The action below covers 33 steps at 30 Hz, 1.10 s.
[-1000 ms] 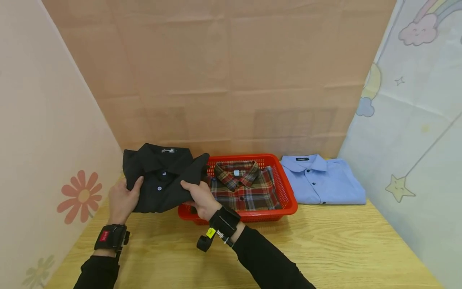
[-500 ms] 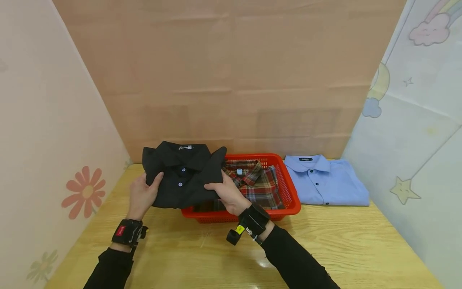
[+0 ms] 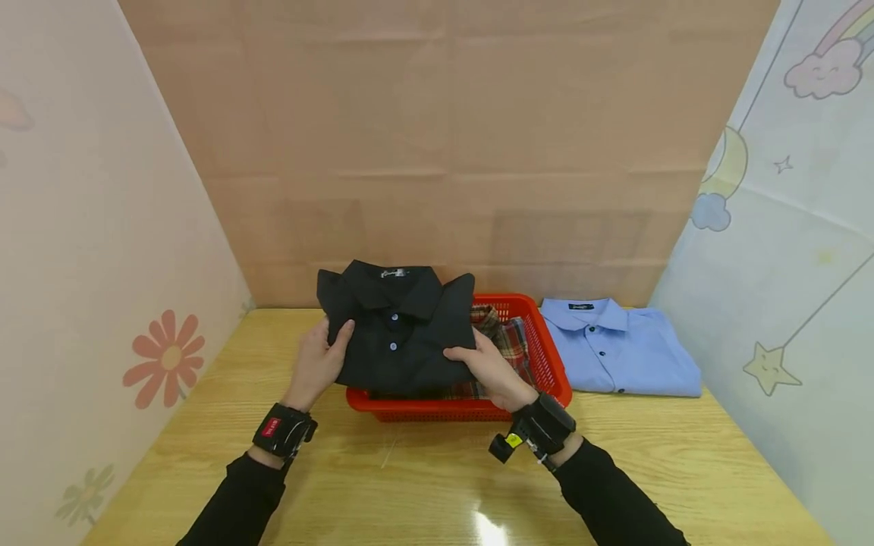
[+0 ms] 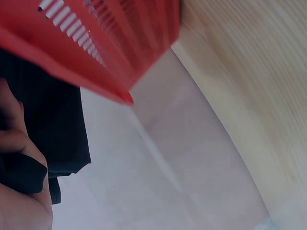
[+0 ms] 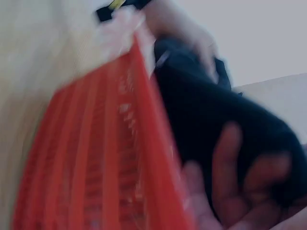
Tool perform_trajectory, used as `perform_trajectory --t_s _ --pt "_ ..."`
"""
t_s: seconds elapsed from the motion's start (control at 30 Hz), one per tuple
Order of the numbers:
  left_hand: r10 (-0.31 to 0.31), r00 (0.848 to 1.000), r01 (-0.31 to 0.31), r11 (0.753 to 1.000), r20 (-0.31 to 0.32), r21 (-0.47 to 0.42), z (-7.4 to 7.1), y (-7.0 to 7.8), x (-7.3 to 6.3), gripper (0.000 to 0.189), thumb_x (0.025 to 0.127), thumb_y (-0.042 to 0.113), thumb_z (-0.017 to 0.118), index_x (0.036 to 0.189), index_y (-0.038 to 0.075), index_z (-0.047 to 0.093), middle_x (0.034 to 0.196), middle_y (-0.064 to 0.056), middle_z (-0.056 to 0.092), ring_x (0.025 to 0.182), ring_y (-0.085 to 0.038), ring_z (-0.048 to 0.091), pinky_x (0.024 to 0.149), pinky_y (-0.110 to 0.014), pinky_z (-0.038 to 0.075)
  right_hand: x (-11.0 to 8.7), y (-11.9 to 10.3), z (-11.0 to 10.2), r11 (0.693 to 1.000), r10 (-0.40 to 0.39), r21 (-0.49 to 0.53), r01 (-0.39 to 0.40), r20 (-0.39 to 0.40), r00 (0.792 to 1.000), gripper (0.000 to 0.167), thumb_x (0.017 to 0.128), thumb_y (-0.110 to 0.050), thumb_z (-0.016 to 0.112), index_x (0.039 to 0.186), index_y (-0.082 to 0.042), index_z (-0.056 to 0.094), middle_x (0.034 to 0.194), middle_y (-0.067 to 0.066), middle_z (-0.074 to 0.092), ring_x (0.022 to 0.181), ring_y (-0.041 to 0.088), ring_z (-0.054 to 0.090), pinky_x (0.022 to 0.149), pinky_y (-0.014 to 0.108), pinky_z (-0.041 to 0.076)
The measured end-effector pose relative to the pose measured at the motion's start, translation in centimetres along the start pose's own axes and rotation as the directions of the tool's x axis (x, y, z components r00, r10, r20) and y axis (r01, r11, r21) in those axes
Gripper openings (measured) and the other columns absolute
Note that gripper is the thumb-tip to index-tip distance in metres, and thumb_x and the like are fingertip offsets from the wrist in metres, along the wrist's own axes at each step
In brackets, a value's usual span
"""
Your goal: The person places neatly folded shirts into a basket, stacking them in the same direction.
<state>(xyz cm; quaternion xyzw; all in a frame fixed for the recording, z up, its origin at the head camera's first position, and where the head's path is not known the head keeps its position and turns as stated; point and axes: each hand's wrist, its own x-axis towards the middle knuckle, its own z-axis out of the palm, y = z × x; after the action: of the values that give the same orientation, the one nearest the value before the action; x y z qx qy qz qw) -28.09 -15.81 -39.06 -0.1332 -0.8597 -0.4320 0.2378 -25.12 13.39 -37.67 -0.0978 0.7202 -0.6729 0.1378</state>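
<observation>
A folded black shirt (image 3: 399,334) with a collar and pale buttons is held up by both hands over the left part of a red plastic basket (image 3: 539,345). My left hand (image 3: 319,362) grips its left side, thumb on the front and fingers behind. My right hand (image 3: 497,371) grips the right side the same way. In the left wrist view, fingers (image 4: 19,143) curl into the black cloth beside the basket wall. The right wrist view, blurred, shows fingers (image 5: 230,177) under the shirt. Inside the basket lies a plaid shirt (image 3: 514,345), mostly hidden behind the black one.
A folded light blue shirt (image 3: 614,349) lies on the wooden table (image 3: 423,478) just right of the basket. A brown paper-like backdrop (image 3: 437,152) stands behind, with printed side panels at left and right.
Both hands have carried the black shirt to the right, from left of the basket to above it. It now covers much of the plaid shirt. The camera view has shifted slightly.
</observation>
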Motion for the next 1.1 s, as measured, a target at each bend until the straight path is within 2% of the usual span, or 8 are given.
perform_trajectory --t_s 0.27,0.43,0.53,0.7,0.8,0.9,0.97,1.1 --pt "0.099 0.995 -0.099 0.995 -0.015 -0.015 2.0 1.3 0.4 0.021 0.100 0.023 0.058 0.099 0.003 0.063 0.071 -0.007 0.064 0.066 -0.018 0.064 0.055 -0.026 0.047 -0.6 0.2 -2.2 0.983 0.017 -0.184 -0.025 -0.044 0.999 0.061 0.106 -0.035 0.040 0.159 -0.023 0.014 0.162 0.006 0.026 0.145 0.031 0.033 0.117 0.055 0.026" --pt "0.131 0.991 -0.131 0.991 0.000 -0.027 3.0 2.0 1.0 0.021 0.100 0.023 0.057 0.104 0.003 0.062 0.074 -0.007 0.065 0.067 -0.017 0.063 0.058 -0.027 0.049 -0.8 0.3 -3.2 0.996 -0.011 -0.089 0.007 -0.046 0.999 0.057 0.106 -0.031 0.040 0.158 -0.023 0.017 0.157 0.008 0.035 0.134 0.030 0.048 0.112 0.049 0.038" --pt "0.134 0.991 -0.133 0.991 0.011 -0.026 3.5 2.3 1.3 0.025 0.101 0.024 0.056 0.113 0.003 0.061 0.083 -0.010 0.069 0.074 -0.019 0.066 0.065 -0.033 0.054 -1.0 0.2 -3.8 0.999 -0.034 -0.036 0.032 -0.047 0.998 0.056 0.106 -0.028 0.041 0.158 -0.021 0.019 0.154 0.009 0.040 0.126 0.027 0.056 0.105 0.043 0.046" --pt "0.136 0.990 -0.135 0.990 0.024 -0.030 4.2 2.5 1.7 0.031 0.103 0.025 0.053 0.122 0.002 0.058 0.099 -0.016 0.070 0.086 -0.025 0.068 0.075 -0.043 0.056 -1.0 0.0 -4.7 0.996 -0.071 -0.054 0.068 -0.054 0.996 0.058 0.106 -0.024 0.044 0.158 -0.019 0.020 0.154 0.010 0.039 0.125 0.026 0.056 0.101 0.039 0.049" --pt "0.141 0.988 -0.138 0.989 0.069 -0.047 4.6 2.4 1.8 0.033 0.103 0.027 0.050 0.125 0.002 0.056 0.104 -0.016 0.070 0.090 -0.026 0.068 0.078 -0.045 0.056 -1.0 0.1 -5.2 0.993 -0.081 -0.092 0.074 -0.073 0.994 0.059 0.105 -0.022 0.046 0.157 -0.018 0.020 0.154 0.010 0.038 0.123 0.027 0.056 0.101 0.039 0.050" --pt "0.121 0.981 -0.109 0.991 0.155 -0.080 4.8 2.1 1.7 0.038 0.104 0.029 0.048 0.132 0.004 0.051 0.112 -0.015 0.068 0.097 -0.026 0.068 0.087 -0.047 0.055 -1.1 0.4 -5.7 0.991 -0.086 -0.113 0.077 -0.073 0.994 0.059 0.104 -0.021 0.047 0.157 -0.017 0.021 0.153 0.013 0.039 0.118 0.027 0.059 0.098 0.038 0.052" --pt "0.097 0.972 -0.082 0.993 0.213 -0.080 4.9 1.9 1.6 0.040 0.104 0.030 0.048 0.136 0.006 0.048 0.115 -0.013 0.067 0.100 -0.026 0.066 0.093 -0.048 0.052 -1.2 0.6 -6.0 0.990 -0.090 -0.118 0.082 -0.062 0.994 0.059 0.104 -0.020 0.048 0.157 -0.017 0.022 0.154 0.013 0.038 0.116 0.027 0.061 0.095 0.037 0.053" --pt "0.090 0.954 -0.082 0.996 0.287 -0.040 5.0 1.8 1.4 0.041 0.104 0.029 0.049 0.138 0.007 0.045 0.113 -0.012 0.066 0.098 -0.025 0.064 0.098 -0.049 0.050 -1.4 0.9 -6.5 0.986 -0.099 -0.141 0.092 -0.039 0.994 0.060 0.104 -0.018 0.047 0.158 -0.017 0.020 0.158 0.012 0.030 0.123 0.031 0.055 0.093 0.036 0.054"
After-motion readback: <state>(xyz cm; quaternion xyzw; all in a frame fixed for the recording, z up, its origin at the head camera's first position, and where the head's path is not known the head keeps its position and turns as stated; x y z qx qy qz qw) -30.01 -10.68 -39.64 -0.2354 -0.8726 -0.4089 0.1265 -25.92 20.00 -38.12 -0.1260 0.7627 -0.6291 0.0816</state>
